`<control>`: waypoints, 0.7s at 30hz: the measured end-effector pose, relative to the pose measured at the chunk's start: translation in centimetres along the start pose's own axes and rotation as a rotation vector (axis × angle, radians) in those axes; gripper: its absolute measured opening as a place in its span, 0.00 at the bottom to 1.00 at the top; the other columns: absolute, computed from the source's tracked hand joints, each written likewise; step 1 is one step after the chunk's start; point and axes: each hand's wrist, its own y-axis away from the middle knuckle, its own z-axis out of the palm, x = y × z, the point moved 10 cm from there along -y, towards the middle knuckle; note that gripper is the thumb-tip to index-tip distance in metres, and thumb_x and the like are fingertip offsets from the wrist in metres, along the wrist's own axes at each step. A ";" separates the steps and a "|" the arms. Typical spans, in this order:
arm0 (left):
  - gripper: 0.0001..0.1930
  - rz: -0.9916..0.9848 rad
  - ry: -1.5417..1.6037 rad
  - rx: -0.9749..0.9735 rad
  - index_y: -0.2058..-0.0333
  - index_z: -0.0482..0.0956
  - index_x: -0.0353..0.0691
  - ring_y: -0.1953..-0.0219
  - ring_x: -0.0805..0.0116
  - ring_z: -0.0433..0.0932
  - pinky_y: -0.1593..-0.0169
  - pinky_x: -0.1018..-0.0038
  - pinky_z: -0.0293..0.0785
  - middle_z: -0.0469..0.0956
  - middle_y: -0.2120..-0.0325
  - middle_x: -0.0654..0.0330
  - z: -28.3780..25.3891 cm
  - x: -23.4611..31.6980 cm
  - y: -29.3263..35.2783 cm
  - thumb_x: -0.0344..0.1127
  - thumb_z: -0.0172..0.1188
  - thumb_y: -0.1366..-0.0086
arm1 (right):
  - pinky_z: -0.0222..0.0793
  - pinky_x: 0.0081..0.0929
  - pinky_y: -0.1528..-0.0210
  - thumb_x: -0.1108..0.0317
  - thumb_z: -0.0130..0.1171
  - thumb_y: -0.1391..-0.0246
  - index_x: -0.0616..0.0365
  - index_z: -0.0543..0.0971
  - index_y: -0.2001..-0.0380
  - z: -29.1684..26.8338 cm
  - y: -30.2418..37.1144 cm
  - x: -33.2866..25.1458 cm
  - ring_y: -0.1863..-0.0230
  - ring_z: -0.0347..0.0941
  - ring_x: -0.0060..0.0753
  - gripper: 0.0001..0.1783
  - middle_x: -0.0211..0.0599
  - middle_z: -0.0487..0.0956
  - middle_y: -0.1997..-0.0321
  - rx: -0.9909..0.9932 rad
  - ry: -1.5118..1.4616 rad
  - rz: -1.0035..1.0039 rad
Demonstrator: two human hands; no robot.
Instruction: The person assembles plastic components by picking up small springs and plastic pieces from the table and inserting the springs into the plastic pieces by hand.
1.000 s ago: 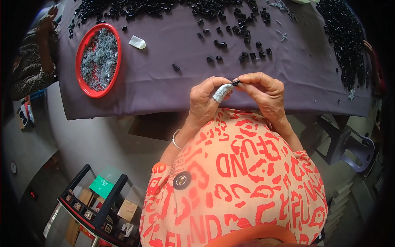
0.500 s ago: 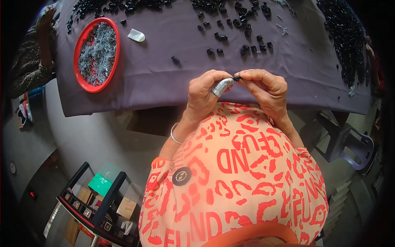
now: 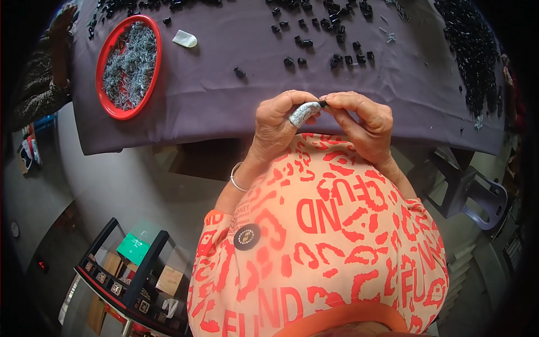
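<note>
Near the table's front edge, my left hand and my right hand meet fingertip to fingertip. Between them is a small black plastic piece, mostly covered by the fingers. A silvery wrap covers one digit of my left hand, apparently the thumb. Both hands are closed in a pinch, and whether a second small part is in them cannot be made out. Just beyond lies a single black piece on the purple-grey cloth. Farther off, several more black pieces are scattered.
A red oval basin of small metallic-looking parts stands at the left, beside a white finger-shaped cover. Dark parts are heaped at the right. A grey plastic chair stands right, a rack lower left. Another person's arm shows at far left.
The whole view has shifted slightly, with the table and basin a little higher in the picture. My hands keep the same pinch, and less of the black piece shows.
</note>
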 end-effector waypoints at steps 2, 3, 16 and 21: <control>0.05 -0.017 0.022 0.010 0.66 0.78 0.34 0.71 0.78 0.76 0.64 0.82 0.73 0.79 0.74 0.64 0.0 -0.4 0.0 0.22 0.58 0.42 | 0.73 0.23 0.58 0.88 0.55 0.53 0.66 0.77 0.64 0.2 0.0 0.3 0.61 0.78 0.31 0.12 0.43 0.80 0.64 -0.002 -0.006 0.017; 0.05 -0.033 0.041 0.020 0.66 0.78 0.34 0.71 0.79 0.76 0.65 0.82 0.73 0.79 0.75 0.64 0.0 -0.7 0.1 0.23 0.58 0.42 | 0.73 0.23 0.57 0.88 0.55 0.54 0.66 0.78 0.65 0.2 0.0 -0.1 0.61 0.78 0.31 0.12 0.43 0.80 0.64 0.029 0.071 -0.032; 0.10 0.400 -0.910 0.100 0.67 0.78 0.38 0.68 0.62 0.70 0.67 0.68 0.69 0.72 0.72 0.60 0.1 1.3 -0.2 0.25 0.62 0.51 | 0.70 0.31 0.69 0.82 0.58 0.58 0.61 0.70 0.63 2.8 -0.9 1.1 0.72 0.73 0.40 0.16 0.38 0.74 0.73 0.010 0.491 -0.267; 0.08 -0.310 -0.215 0.195 0.63 0.75 0.35 0.78 0.72 0.74 0.75 0.75 0.70 0.75 0.77 0.61 -3.6 -2.6 -0.1 0.26 0.57 0.43 | 0.70 0.32 0.70 0.82 0.58 0.57 0.61 0.68 0.60 2.9 -1.3 1.3 0.73 0.73 0.40 0.18 0.38 0.74 0.73 -0.010 0.441 -0.254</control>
